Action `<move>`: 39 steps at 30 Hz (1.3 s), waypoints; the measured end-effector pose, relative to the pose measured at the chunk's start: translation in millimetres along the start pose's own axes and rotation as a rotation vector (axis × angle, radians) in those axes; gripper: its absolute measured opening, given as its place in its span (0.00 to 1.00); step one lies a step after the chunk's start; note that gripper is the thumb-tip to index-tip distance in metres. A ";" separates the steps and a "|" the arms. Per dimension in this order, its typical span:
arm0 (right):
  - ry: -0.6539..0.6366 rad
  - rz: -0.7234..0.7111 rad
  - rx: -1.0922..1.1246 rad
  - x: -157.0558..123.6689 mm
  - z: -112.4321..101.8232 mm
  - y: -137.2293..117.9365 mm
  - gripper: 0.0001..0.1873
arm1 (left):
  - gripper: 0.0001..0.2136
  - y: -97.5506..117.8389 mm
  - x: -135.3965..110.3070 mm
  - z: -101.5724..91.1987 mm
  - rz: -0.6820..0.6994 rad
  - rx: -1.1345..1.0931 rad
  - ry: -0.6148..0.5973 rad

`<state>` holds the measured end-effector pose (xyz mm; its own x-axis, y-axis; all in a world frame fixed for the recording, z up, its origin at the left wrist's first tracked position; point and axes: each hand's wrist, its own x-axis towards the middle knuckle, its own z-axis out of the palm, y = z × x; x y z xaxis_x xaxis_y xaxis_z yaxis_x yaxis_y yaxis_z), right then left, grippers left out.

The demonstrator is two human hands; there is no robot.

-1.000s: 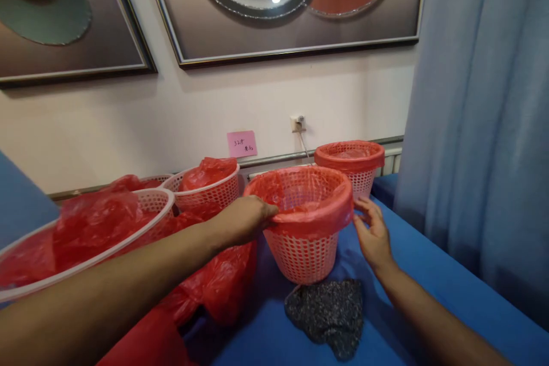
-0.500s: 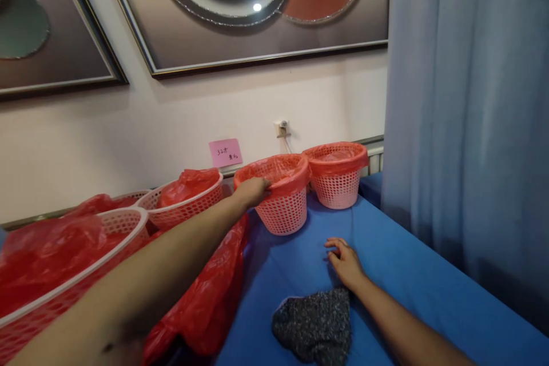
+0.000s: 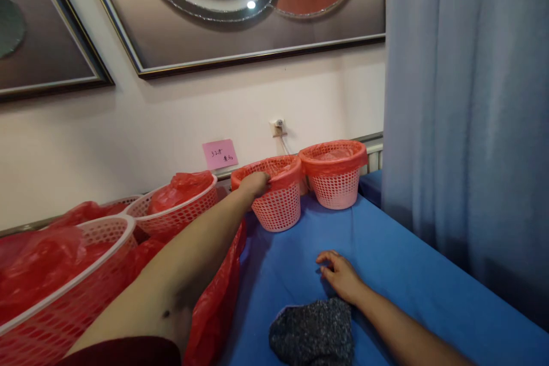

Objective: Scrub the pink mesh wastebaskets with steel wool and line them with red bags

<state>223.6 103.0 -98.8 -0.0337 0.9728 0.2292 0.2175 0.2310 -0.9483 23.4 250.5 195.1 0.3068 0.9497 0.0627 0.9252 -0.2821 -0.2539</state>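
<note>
My left hand (image 3: 256, 184) is closed over the near rim of a small pink plastic basket (image 3: 278, 209), which stands on the blue bed sheet (image 3: 295, 274). A red plastic bag (image 3: 286, 167) lines this basket and folds over its rim. My right hand (image 3: 339, 275) is above the sheet with its fingers apart and slightly curled, holding nothing. Just below that hand lies a dark grey speckled cloth item (image 3: 315, 331). To the right of the held basket stands a second lined pink basket (image 3: 337, 186).
Larger pink baskets (image 3: 98, 266) with red bags crowd the left side. A red bag (image 3: 218, 303) drapes beneath my left forearm. Behind are a pink note (image 3: 219, 154), a wall socket (image 3: 278, 127) and framed pictures (image 3: 257, 40). A blue curtain (image 3: 463, 97) hangs at right.
The held basket has shifted slightly left, with my left hand still on its rim. My right hand has moved a little left and toward me.
</note>
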 end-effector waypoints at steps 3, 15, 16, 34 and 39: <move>-0.048 -0.002 0.011 -0.3 -0.2 2.5 0.13 | 0.16 5.8 0.6 0.0 0.008 0.005 -0.004; -0.040 0.084 0.084 -9.3 -13.3 9.6 0.18 | 0.22 -2.5 -98.1 -46.6 0.105 -0.001 -0.038; -0.050 0.092 0.093 -11.7 -16.2 9.3 0.20 | 0.20 -5.9 -120.8 -52.8 0.113 -0.006 -0.059; 0.011 -0.431 -0.206 -76.5 2.7 -74.8 0.15 | 0.13 -118.2 -499.5 -58.6 -0.384 -0.056 0.207; -0.220 -0.742 -0.196 -130.8 63.8 -146.5 0.14 | 0.17 -164.7 -485.0 -49.3 -0.561 0.057 0.163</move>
<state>133.9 -56.9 -3.8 -0.4244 0.5521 0.7177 0.2295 0.8323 -0.5046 -266.8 -170.3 254.0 -0.1916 0.9173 0.3490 0.9439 0.2696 -0.1905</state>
